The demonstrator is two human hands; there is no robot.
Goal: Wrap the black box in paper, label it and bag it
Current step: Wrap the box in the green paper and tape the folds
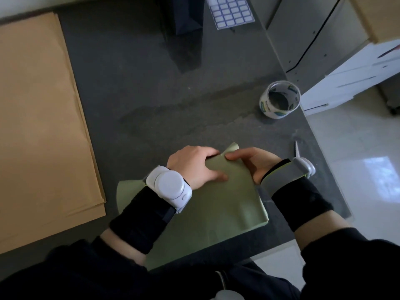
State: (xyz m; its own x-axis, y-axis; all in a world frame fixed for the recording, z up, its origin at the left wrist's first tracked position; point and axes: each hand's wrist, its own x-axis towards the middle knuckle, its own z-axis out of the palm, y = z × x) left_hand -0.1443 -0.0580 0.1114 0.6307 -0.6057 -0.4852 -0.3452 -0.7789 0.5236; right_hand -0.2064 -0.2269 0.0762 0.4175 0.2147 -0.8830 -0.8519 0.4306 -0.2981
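Nearest, the green paper (216,213) lies on the bench (151,105). Its near end is at the bench's front edge at 6 o'clock, and its long axis runs from about 7 o'clock up to 1 o'clock. The box does not show. From the raised, flat-topped shape under the sheet, I judge it sits beneath the far end, right under both hands. The left hand (194,165) grips that end from 10 o'clock, fingers curled over the far edge and thumb flat on top. The right hand (253,163) pinches the paper from 2 o'clock, thumb above and fingers beneath. The hands meet at a loose flap pointing to 12 o'clock, so the coming fold most likely turns on that flap, with both hands equally close. Farther out, the tape (280,99) stands at 1 o'clock, nearer the right hand. The labels (231,9) and a dark shape, probably the bag (181,18), lie far off at 12 o'clock.
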